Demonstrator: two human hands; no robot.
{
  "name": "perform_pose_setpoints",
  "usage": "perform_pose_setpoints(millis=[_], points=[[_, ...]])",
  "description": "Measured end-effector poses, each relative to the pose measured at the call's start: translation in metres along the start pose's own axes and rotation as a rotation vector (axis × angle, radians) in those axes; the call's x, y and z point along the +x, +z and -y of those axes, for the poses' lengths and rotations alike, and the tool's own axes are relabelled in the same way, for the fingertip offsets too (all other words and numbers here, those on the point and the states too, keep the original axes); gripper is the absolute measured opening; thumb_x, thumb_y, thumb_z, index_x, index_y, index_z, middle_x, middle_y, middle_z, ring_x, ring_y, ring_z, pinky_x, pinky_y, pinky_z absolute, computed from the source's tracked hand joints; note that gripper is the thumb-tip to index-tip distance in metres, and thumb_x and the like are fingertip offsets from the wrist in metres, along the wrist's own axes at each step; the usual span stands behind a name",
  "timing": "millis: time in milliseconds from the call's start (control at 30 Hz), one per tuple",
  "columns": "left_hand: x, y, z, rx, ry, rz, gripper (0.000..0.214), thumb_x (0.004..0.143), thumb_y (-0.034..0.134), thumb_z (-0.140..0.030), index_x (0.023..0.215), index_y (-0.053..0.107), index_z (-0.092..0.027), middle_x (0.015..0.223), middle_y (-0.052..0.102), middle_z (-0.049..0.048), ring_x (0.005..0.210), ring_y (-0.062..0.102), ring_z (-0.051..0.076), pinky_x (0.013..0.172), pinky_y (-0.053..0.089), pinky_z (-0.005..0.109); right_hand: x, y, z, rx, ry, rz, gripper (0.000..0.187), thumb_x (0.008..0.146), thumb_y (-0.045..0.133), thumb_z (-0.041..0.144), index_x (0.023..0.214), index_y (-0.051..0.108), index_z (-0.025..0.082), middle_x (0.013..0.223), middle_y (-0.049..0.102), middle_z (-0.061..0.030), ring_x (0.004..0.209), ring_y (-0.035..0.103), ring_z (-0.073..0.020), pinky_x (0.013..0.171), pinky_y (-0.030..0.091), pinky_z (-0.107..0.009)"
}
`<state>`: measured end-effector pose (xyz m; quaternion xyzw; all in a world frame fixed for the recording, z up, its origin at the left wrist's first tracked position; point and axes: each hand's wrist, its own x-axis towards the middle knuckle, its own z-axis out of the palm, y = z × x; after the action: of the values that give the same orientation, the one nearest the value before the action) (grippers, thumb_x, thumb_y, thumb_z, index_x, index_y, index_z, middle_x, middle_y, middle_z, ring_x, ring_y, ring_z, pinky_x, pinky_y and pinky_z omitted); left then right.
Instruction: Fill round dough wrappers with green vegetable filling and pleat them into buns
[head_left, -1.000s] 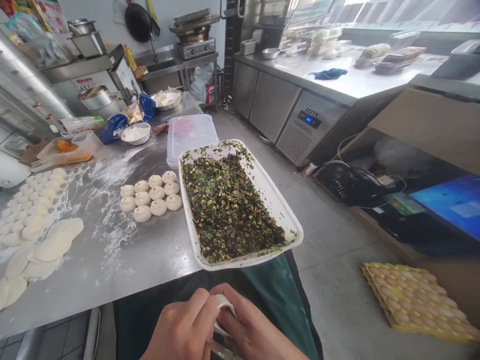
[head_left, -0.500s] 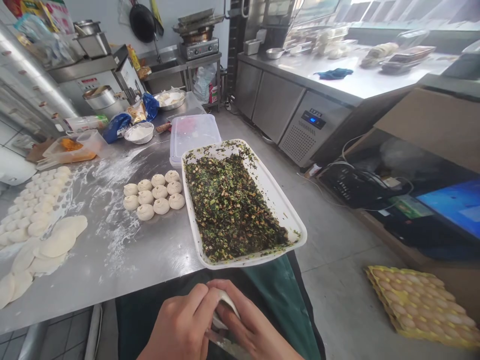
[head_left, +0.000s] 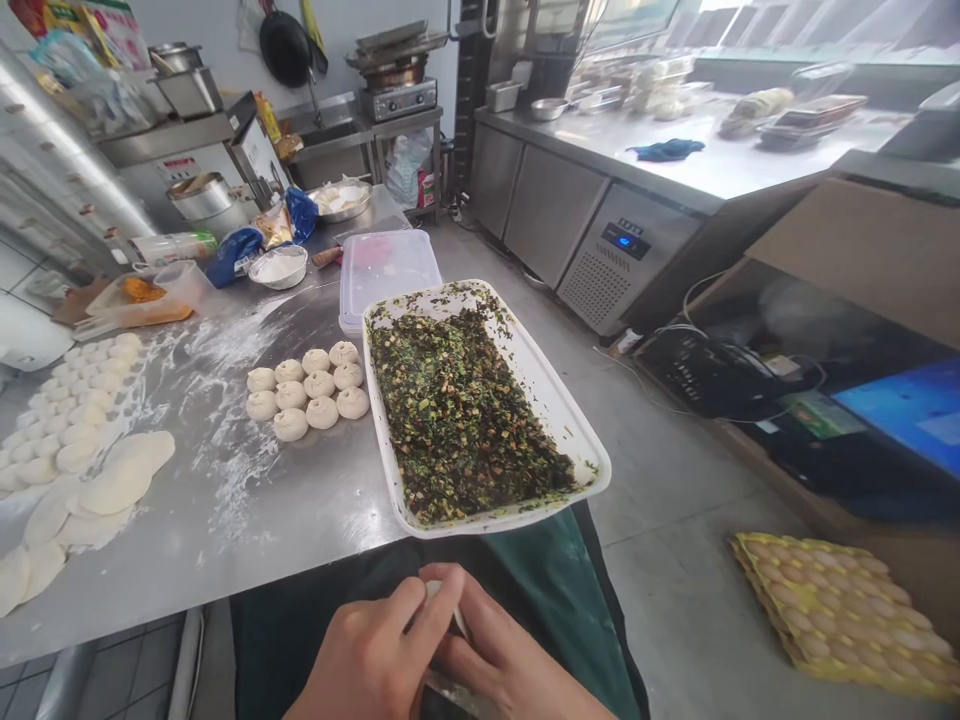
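Low in the view, my left hand point(head_left: 375, 655) and my right hand point(head_left: 510, 665) are pressed together over my lap, their fingers pinched round a piece of white dough point(head_left: 457, 622) that is mostly hidden. Just beyond them a white tray point(head_left: 570, 425) of chopped green filling point(head_left: 461, 410) overhangs the steel table point(head_left: 300, 510). Several finished dumplings point(head_left: 309, 390) sit in rows left of the tray. Flat dough wrappers point(head_left: 112, 485) and small dough pieces point(head_left: 75, 400) lie on the floured left side.
A lidded clear box point(head_left: 386, 265) stands behind the tray, with a white bowl point(head_left: 279, 266), bags and a metal pot point(head_left: 196, 195) farther back. A steel counter point(head_left: 675, 160) runs along the right. Stacked egg trays point(head_left: 840, 610) lie on the floor.
My fingers have closed further over the dough, so less of it shows now. The view has shifted slightly; everything on the table is as it was.
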<state>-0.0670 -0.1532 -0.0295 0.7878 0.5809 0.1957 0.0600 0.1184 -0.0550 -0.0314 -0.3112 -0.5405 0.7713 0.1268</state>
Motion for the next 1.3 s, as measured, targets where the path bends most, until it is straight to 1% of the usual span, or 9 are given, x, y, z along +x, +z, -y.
perform_pose_setpoints(millis=[67, 167, 300, 400, 633, 767, 1000, 1100, 1300], points=[[0.001, -0.001, 0.001, -0.024, -0.040, 0.011, 0.042, 0.088, 0.043, -0.006, 0.127, 0.058, -0.014, 0.091, 0.065, 0.0054, 0.064, 0.065, 0.018, 0.051, 0.049, 0.029, 0.002, -0.003, 0.000, -0.013, 0.085, 0.019, 0.046, 0.095, 0.068, 0.054, 0.131, 0.069, 0.026, 0.137, 0.067, -0.0096, 0.128, 0.056, -0.0342, 0.111, 0.042, -0.045], [0.003, -0.005, 0.001, -0.085, -0.125, -0.003, 0.026, 0.092, 0.043, -0.007, 0.107, 0.060, -0.019, 0.083, 0.061, 0.0030, 0.061, 0.062, 0.018, 0.052, 0.049, 0.030, 0.011, 0.005, -0.005, 0.170, 0.096, -0.029, 0.048, 0.103, 0.050, 0.062, 0.116, 0.073, 0.022, 0.105, 0.072, -0.0063, 0.097, 0.064, -0.0261, 0.089, 0.051, -0.039], [0.005, -0.006, 0.000, -0.071, -0.065, -0.030, 0.044, 0.093, 0.042, -0.006, 0.135, 0.053, -0.012, 0.099, 0.068, 0.0077, 0.069, 0.067, 0.015, 0.057, 0.052, 0.026, 0.025, 0.028, -0.019, 0.528, 0.142, -0.139, 0.057, 0.092, 0.058, 0.075, 0.084, 0.068, 0.020, 0.072, 0.064, -0.0009, 0.065, 0.055, -0.0178, 0.062, 0.046, -0.030], [0.004, -0.003, -0.001, -0.078, -0.069, -0.027, 0.038, 0.090, 0.041, -0.005, 0.123, 0.057, -0.016, 0.089, 0.064, 0.0045, 0.060, 0.061, 0.015, 0.053, 0.048, 0.027, 0.029, 0.037, -0.027, 0.563, 0.162, -0.148, 0.062, 0.087, 0.059, 0.082, 0.083, 0.067, 0.020, 0.063, 0.062, -0.0003, 0.057, 0.052, -0.0170, 0.055, 0.043, -0.030], [0.001, -0.004, 0.000, -0.092, -0.042, 0.045, 0.054, 0.084, 0.043, -0.003, 0.137, 0.050, -0.012, 0.104, 0.067, 0.0094, 0.071, 0.068, 0.017, 0.059, 0.054, 0.027, 0.029, 0.035, -0.025, 0.524, 0.190, -0.163, 0.065, 0.088, 0.056, 0.082, 0.079, 0.068, 0.019, 0.064, 0.064, -0.0019, 0.058, 0.053, -0.0177, 0.055, 0.042, -0.030], [0.006, -0.008, 0.001, -0.083, -0.044, -0.032, 0.041, 0.084, 0.042, -0.003, 0.120, 0.057, -0.016, 0.081, 0.061, 0.0028, 0.056, 0.060, 0.016, 0.051, 0.050, 0.027, 0.032, 0.037, -0.024, 0.567, 0.170, -0.075, 0.062, 0.089, 0.057, 0.080, 0.088, 0.069, 0.019, 0.060, 0.063, -0.0007, 0.051, 0.053, -0.0178, 0.050, 0.041, -0.030], [0.007, -0.010, 0.003, -0.055, 0.002, -0.028, 0.053, 0.080, 0.042, -0.001, 0.130, 0.055, -0.012, 0.093, 0.068, 0.0065, 0.061, 0.064, 0.015, 0.052, 0.052, 0.026, 0.031, 0.035, -0.021, 0.542, 0.213, -0.095, 0.065, 0.089, 0.056, 0.080, 0.087, 0.073, 0.017, 0.064, 0.065, -0.0029, 0.055, 0.056, -0.0173, 0.050, 0.041, -0.027], [0.005, -0.009, 0.003, -0.077, -0.027, -0.048, 0.040, 0.084, 0.043, -0.003, 0.119, 0.058, -0.016, 0.083, 0.064, 0.0033, 0.053, 0.058, 0.016, 0.049, 0.051, 0.028, 0.032, 0.035, -0.023, 0.544, 0.218, -0.115, 0.063, 0.086, 0.063, 0.079, 0.089, 0.072, 0.017, 0.061, 0.064, -0.0013, 0.051, 0.056, -0.0168, 0.048, 0.042, -0.027], [0.004, -0.009, 0.004, -0.090, 0.005, -0.021, 0.044, 0.092, 0.043, -0.006, 0.134, 0.055, -0.011, 0.095, 0.069, 0.0074, 0.062, 0.065, 0.015, 0.053, 0.053, 0.025, 0.031, 0.034, -0.020, 0.498, 0.196, -0.077, 0.069, 0.090, 0.052, 0.082, 0.092, 0.072, 0.016, 0.059, 0.064, -0.0014, 0.052, 0.056, -0.0171, 0.050, 0.044, -0.027]])
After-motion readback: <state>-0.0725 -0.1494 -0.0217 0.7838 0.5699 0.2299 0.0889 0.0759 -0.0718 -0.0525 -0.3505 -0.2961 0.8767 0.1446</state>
